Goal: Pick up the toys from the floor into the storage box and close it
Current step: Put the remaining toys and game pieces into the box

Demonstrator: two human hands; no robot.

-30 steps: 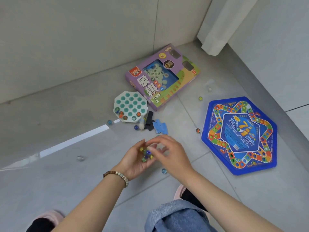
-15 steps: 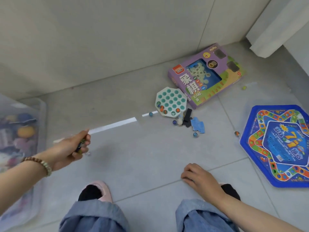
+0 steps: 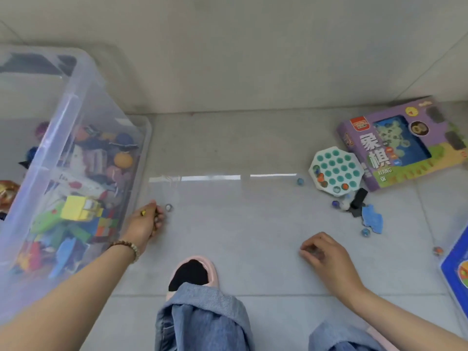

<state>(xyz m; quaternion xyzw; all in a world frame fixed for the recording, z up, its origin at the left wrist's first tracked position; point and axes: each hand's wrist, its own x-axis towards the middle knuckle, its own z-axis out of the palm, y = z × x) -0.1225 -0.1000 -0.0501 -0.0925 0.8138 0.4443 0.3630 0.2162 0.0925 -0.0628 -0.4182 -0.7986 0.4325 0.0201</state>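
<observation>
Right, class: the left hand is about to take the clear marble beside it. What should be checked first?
1. The clear marble lies free on the floor, just off the left hand: ok.
2. Room in that hand, which grips marbles: cannot tell.
3. The storage box is close to that hand: ok.
4. The right hand is empty: cannot tell, fingers curled.
5. The floor is free of toys: not ok; teal board and purple game box remain.
</observation>
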